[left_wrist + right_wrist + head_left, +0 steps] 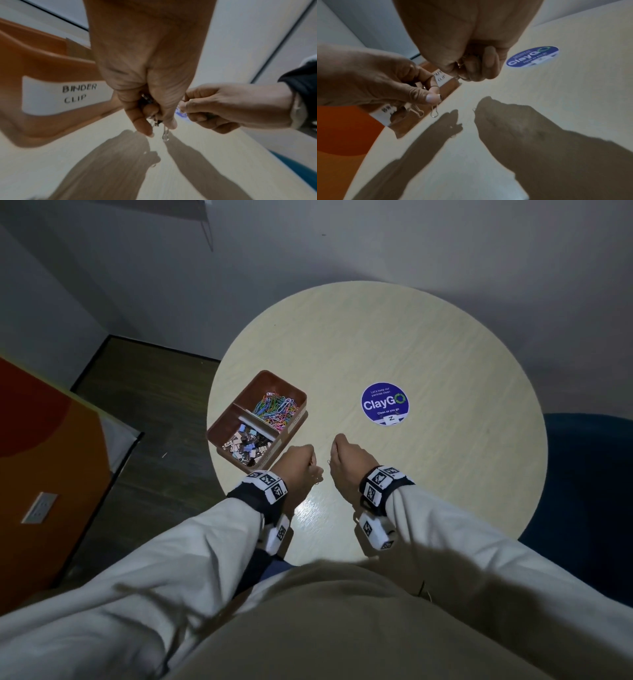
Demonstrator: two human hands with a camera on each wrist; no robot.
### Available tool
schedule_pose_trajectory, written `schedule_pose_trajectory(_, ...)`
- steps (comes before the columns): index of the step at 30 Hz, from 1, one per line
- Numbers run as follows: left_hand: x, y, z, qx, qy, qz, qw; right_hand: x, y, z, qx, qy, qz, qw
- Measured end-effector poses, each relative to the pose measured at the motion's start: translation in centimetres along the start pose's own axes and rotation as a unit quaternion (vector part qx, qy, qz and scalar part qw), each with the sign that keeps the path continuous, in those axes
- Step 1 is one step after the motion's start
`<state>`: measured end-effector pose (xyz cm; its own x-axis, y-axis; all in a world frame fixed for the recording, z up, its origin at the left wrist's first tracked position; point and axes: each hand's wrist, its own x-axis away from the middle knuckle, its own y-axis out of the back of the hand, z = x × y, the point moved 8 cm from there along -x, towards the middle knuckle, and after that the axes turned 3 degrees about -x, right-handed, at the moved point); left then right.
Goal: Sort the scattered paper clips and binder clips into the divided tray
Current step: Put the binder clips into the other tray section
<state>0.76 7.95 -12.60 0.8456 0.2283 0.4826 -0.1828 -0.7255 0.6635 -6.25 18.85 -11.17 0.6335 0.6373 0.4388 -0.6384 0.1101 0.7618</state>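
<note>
Clips bunched in both fists above the round pale wooden table [428,354]: left hand [298,462] curled round a thin silver wire paper clip [165,134] and silver-handled binder clips [417,111]; right hand [347,458] closed on small metal clips [462,77], kind unclear. Beside the left hand, brown divided plastic tray [298,400], both compartments already heaped. Probably light, stiff, slippery and prone to tangling; best pinched singly across the wire loops, or by the binder handles.

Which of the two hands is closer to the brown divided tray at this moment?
The left. The left hand, gripping clips, is just beside the near right corner of the tray. The right hand, also gripping clips, is farther right, toward the round blue sticker.
</note>
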Motion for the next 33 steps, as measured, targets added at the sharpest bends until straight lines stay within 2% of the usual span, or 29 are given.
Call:
schedule_pose_trajectory(5, 0.6, 6.0, -0.7, 0.014, -0.013, -0.080, 0.997, -3.6, 3.9, 5.6, -0.045, 0.052, -0.059, 0.996)
schedule_pose_trajectory(9, 1.6, 10.6, 1.1, 0.037, 0.021, -0.154, 0.987, -6.3, 5.0, 9.6, -0.047, 0.076, -0.074, 0.993)
schedule_pose_trajectory(13, 1.9, 13.5, 4.1, 0.022, 0.066, -0.195, 0.978, -8.8, 4.5, 11.7, -0.030, 0.056, -0.059, 0.996)
schedule_pose_trajectory(18, 1.2, 13.9, 6.7, -0.057, 0.097, -0.158, 0.981, -10.9, 3.0, 12.2, -0.002, 0.031, -0.011, 0.999)
schedule_pose_trajectory(23, 0.5, 13.4, 7.5, -0.109, 0.095, -0.107, 0.984, -10.9, 1.5, 14.5, -0.046, 0.061, 0.007, 0.997)
schedule_pose_trajectory(26, 0.3, 13.6, 8.2, -0.108, 0.103, -0.089, 0.985, -10.0, 0.6, 16.7, -0.079, 0.092, 0.022, 0.992)
schedule_pose_trajectory(29, 0.0, 14.5, 8.9, -0.085, 0.118, -0.103, 0.984, -9.3, -0.7, 18.1, -0.101, 0.110, 0.023, 0.989)
schedule_pose_trajectory(33, 0.0, 15.1, 9.6, -0.071, 0.137, -0.106, 0.982, -8.0, -2.6, 18.8, -0.072, 0.126, 0.016, 0.989)
